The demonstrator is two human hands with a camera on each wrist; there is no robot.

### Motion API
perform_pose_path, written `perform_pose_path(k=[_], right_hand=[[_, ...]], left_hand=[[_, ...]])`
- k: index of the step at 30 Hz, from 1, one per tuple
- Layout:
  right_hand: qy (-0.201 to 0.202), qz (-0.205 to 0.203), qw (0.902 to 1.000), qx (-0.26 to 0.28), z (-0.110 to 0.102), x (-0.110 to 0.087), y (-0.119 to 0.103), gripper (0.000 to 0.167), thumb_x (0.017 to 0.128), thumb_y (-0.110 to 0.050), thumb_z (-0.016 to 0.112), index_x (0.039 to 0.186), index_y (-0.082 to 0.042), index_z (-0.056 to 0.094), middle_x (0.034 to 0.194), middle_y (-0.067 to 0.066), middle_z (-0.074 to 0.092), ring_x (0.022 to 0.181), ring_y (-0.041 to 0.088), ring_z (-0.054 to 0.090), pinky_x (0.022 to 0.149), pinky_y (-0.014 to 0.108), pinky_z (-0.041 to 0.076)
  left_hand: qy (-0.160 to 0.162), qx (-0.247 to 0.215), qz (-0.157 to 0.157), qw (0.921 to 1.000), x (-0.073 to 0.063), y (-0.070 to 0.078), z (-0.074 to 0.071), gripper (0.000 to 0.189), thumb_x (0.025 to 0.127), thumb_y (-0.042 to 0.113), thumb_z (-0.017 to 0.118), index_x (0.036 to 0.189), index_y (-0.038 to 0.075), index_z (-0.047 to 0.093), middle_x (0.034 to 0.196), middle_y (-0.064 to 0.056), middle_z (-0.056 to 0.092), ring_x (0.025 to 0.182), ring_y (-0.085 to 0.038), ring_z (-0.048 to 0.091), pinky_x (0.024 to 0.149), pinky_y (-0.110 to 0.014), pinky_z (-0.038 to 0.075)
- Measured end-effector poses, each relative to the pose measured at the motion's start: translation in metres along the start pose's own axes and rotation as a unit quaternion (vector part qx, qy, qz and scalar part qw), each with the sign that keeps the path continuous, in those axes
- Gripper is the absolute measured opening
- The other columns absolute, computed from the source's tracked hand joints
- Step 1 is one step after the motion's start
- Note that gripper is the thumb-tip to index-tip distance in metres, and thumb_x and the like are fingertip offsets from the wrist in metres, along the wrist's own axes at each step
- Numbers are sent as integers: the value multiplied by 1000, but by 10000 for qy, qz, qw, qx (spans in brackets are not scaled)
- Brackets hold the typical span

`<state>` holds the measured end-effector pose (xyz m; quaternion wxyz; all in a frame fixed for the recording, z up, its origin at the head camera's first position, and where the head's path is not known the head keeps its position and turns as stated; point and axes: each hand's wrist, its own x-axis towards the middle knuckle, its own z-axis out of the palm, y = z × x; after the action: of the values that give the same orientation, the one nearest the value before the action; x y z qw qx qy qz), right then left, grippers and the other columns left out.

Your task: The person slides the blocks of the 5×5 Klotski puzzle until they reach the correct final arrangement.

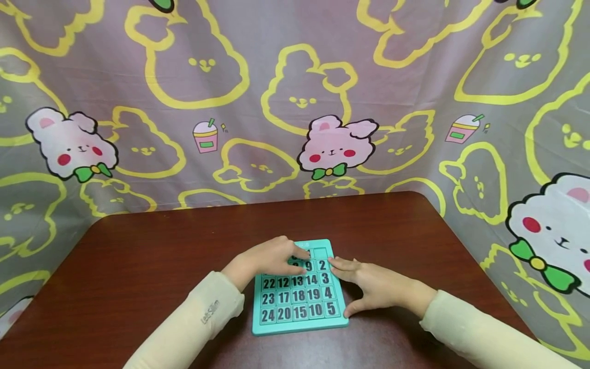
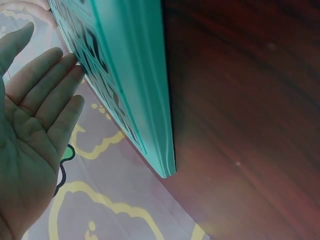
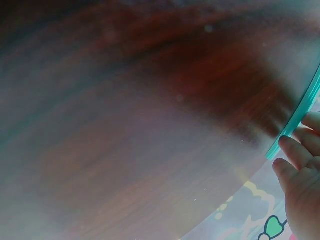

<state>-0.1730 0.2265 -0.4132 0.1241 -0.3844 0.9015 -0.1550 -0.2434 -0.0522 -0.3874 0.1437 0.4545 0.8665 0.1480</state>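
Observation:
A teal sliding number puzzle (image 1: pixel 300 327) lies flat on the table, its tiles printed with black numbers. The vacant square (image 1: pixel 320 252) sits at its top right corner, just above the 2 tile (image 1: pixel 322 265). Reaching over the upper left tiles, my left hand (image 1: pixel 274 260) hides several of them, its fingers extended at the top rows. In the left wrist view, those fairly straight fingers (image 2: pixel 55 92) are by the tile face. My right hand (image 1: pixel 384 284) rests along the puzzle's right side, fingertips at the upper edge and thumb at the lower corner.
Dark reddish-brown wood forms the tabletop (image 1: pixel 156 266) around the puzzle. Behind it and on both sides hangs a grey curtain (image 1: pixel 258 123) with yellow bear outlines and white rabbits. Both forearms wear pale sleeves (image 1: pixel 198 318).

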Motion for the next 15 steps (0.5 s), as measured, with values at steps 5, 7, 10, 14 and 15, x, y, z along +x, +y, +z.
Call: perform_pose_path(k=[5,7,10,14,15], right_hand=[[8,3,10000,-1,1,0,0,99,78,-68,67,150,-4,42,164,9,27,150,27,30,115,54,34],[3,-4,10000,-1,1,0,-1,99,78,-68,67,150,-4,42,164,9,27,150,27,31,114,54,34],[3,-12,10000,-7,1,0,-1,99,78,-68,66,150,-4,42,164,9,27,150,27,31,114,54,34],[37,-17,10000,-33,1,0,0,99,78,-69,66,150,-4,42,164,9,27,149,27,31,114,55,34],[42,-14,10000,-34,1,0,0,99,78,-69,66,150,-4,42,164,9,27,149,27,31,114,55,34]], left_hand=[[26,-34,-72,10000,-3,-2,2,44,94,37,67,132,15,66,133,2,65,123,-10,61,100,-30,52],[36,-42,-75,10000,-4,-3,3,44,94,37,67,133,15,65,134,2,65,124,-10,61,101,-30,52],[48,-43,-57,10000,-5,-2,3,45,94,37,67,133,15,65,134,2,64,124,-10,60,101,-30,52],[67,-66,18,10000,-5,0,1,45,94,36,68,134,15,64,134,1,65,121,-8,62,100,-29,52],[69,-70,37,9999,-5,1,1,45,94,35,67,134,15,64,134,2,65,121,-8,62,100,-28,52]])
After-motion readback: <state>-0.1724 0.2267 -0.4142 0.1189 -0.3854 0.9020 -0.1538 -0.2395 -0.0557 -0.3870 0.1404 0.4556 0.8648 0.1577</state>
